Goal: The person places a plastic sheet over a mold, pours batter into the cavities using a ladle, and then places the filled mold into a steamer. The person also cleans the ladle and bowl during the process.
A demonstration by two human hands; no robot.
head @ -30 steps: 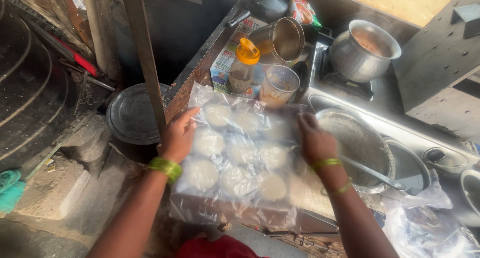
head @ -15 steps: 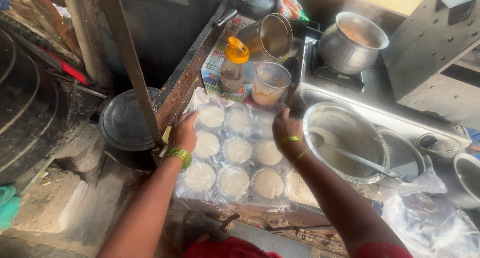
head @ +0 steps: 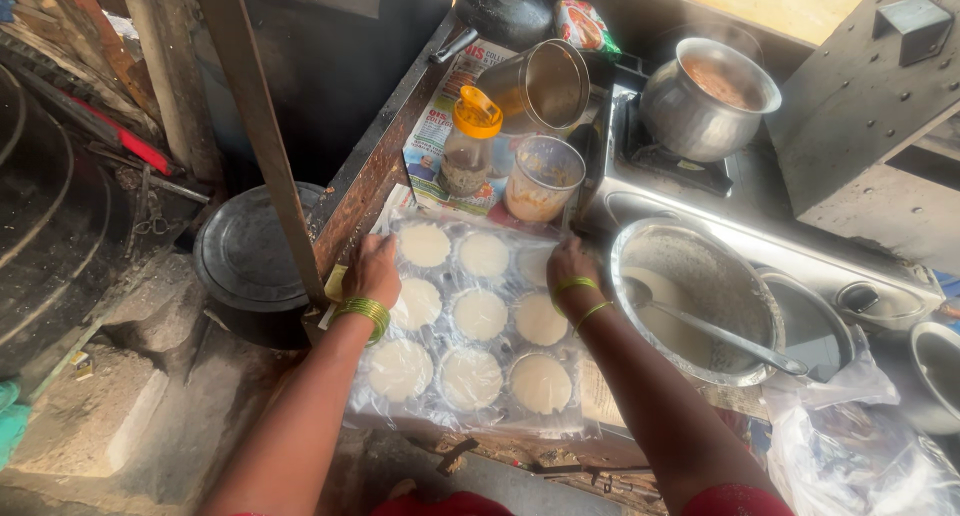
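Observation:
A mould tray (head: 470, 316) with several round cups of white batter lies on the counter under a clear plastic sheet (head: 400, 406). My left hand (head: 372, 269), green bangles at the wrist, presses the sheet down at the tray's left edge. At the tray's far right edge my right hand (head: 568, 272) pins the sheet. Both hands rest flat on the plastic with fingers curled over it.
A steel bowl of batter (head: 690, 296) with a ladle (head: 720, 326) sits to the right. A steaming pot (head: 708, 96) stands on the stove. An orange-capped bottle (head: 462, 151), a plastic cup (head: 545, 176) and a steel jug (head: 540, 86) stand behind the tray. A round lid (head: 248, 246) lies lower left, plastic bags (head: 850, 446) lower right.
The plastic sheet, held loose above the tray a second ago, now lies flat over the batter cups. Both hands came down and settled on its far edges.

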